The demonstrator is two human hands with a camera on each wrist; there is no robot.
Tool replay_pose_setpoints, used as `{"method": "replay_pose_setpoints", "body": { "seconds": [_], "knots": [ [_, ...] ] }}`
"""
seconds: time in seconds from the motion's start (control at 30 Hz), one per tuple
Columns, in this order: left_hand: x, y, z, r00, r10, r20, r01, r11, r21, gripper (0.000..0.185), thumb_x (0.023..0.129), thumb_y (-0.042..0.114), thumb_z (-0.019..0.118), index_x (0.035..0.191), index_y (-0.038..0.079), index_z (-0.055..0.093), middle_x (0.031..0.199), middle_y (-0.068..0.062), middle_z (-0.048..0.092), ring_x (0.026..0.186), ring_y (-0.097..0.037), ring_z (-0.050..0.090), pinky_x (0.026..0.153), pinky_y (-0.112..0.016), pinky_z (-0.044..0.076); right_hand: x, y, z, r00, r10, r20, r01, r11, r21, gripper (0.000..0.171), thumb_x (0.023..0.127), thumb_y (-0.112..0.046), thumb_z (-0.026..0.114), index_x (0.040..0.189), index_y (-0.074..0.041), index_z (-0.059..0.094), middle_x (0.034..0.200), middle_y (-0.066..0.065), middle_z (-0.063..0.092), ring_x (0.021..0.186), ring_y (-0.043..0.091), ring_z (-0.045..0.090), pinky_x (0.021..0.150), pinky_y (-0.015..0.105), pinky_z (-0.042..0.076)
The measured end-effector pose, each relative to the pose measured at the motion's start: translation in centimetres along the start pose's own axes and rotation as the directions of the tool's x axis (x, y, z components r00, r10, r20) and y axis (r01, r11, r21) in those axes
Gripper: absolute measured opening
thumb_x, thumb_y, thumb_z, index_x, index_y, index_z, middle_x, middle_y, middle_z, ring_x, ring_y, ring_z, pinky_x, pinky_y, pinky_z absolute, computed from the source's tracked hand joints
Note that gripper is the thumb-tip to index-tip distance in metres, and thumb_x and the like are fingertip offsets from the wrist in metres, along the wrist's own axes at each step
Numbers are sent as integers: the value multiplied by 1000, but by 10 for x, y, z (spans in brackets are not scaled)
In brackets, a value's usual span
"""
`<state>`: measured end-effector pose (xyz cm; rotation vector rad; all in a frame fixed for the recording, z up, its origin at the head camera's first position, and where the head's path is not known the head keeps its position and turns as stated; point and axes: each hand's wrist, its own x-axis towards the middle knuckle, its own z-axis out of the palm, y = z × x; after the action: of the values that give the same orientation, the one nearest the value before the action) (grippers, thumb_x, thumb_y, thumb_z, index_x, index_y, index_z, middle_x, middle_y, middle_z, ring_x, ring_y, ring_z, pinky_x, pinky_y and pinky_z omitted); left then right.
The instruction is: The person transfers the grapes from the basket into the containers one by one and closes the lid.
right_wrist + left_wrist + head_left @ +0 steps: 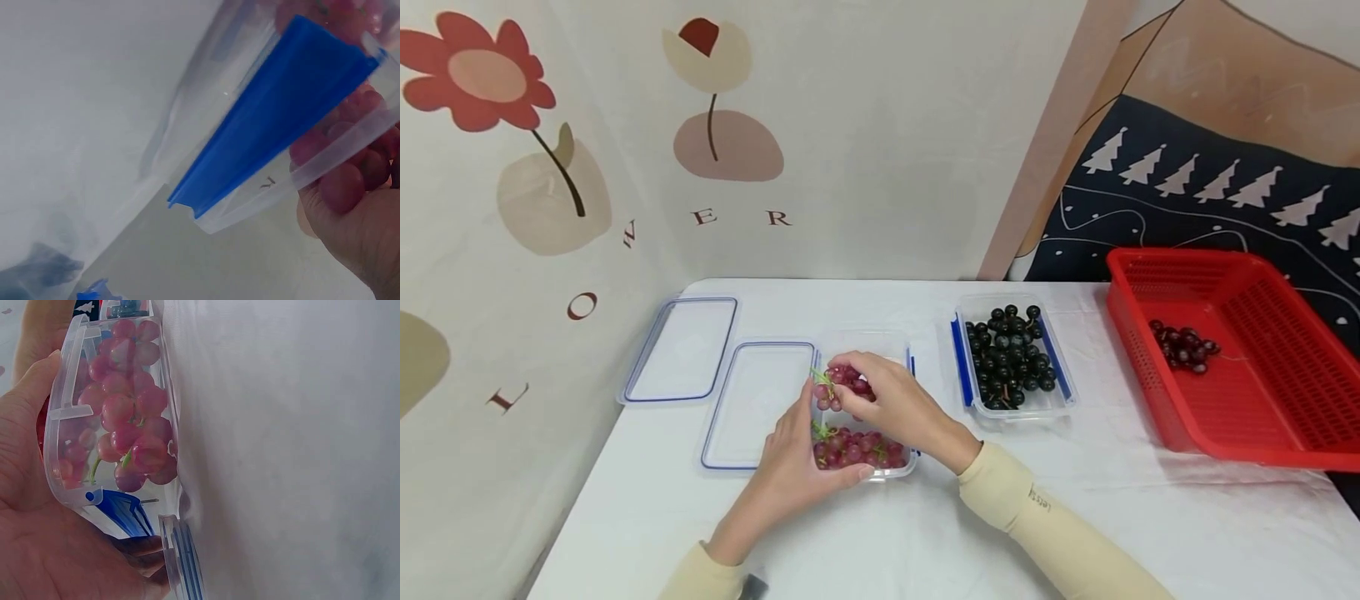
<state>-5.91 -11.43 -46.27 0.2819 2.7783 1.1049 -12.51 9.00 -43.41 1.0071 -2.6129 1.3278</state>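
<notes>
A clear plastic food container with blue side clips stands in front of me, a bunch of red grapes lying in its near part. My left hand grips its near left corner, thumb along the front rim and fingers down the left side. In the left wrist view, those fingers pass by the blue clip. Over the container's far part, my right hand holds another bunch of red grapes with green stems. Through the container wall, the right wrist view shows the held grapes beside the blue clip.
Two clear lids with blue seals, a nearer one and a farther one, lie at left. Right of my hands stands a second container full of black grapes. A red basket at far right holds a dark bunch.
</notes>
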Motion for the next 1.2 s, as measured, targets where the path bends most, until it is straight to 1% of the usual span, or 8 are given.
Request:
{"method": "replay_pose_setpoints", "body": {
  "seconds": [0.3,0.43,0.53,0.67,0.73,1.0,1.13,1.2],
  "knots": [
    [-1,0,-1,1000,-15,23,15,1000,-15,147,79,71,88,174,0,-1,178,-29,11,161,-52,16,124,-75,13,5,-1,5,999,-5,32,8,997,-73,35,111,-21,67,144,-8,65,138,7,71,122,19,68,102,38,57],
    [-1,1,-2,1000,-8,17,9,1000,-17,147,80,70,88,173,-1,0,178,-29,11,161,-52,16,123,-76,13,10,-5,9,996,67,64,-60,993,-99,29,111,-22,67,137,-10,66,120,4,74,102,16,67,87,34,58],
    [-1,2,-2,1000,2,5,-2,1000,-15,146,79,70,89,174,1,2,177,-30,14,160,-52,18,123,-76,15,14,-7,11,977,167,132,-151,981,-119,24,110,-25,68,130,-12,66,104,1,69,88,14,62,75,31,55],
    [-1,2,-2,1000,2,2,-2,1000,-12,146,78,70,89,175,4,2,176,-31,16,160,-53,20,123,-76,15,17,-7,12,937,259,236,-219,958,-184,26,110,-26,67,132,-14,63,101,0,63,84,13,61,70,29,54],
    [0,2,-2,1000,-1,5,1,1000,-13,146,78,70,89,175,5,2,176,-31,16,160,-52,20,123,-75,16,18,-7,12,927,262,269,-210,955,-208,27,111,-26,66,135,-15,63,102,-1,63,85,13,61,72,29,55],
    [0,2,-1,1000,-6,23,7,1000,-15,145,79,68,89,175,7,0,176,-31,15,160,-53,19,123,-75,15,21,-4,12,911,237,338,-132,943,-307,20,114,-31,62,126,-15,68,97,-5,66,87,11,61,79,31,54],
    [0,2,-1,1000,-4,13,4,1000,-12,145,78,67,90,175,6,1,175,-32,17,159,-54,20,123,-76,17,23,-2,7,888,238,393,-123,947,-295,28,117,-30,53,131,-13,70,102,-1,71,91,13,65,88,36,56],
    [0,1,-1,1000,-2,8,2,1000,-9,145,78,66,91,175,6,1,174,-34,18,159,-55,21,122,-77,18,24,-2,2,873,252,418,-141,950,-278,36,119,-31,45,140,-13,68,113,2,75,101,17,69,96,39,56]
  ]
}}
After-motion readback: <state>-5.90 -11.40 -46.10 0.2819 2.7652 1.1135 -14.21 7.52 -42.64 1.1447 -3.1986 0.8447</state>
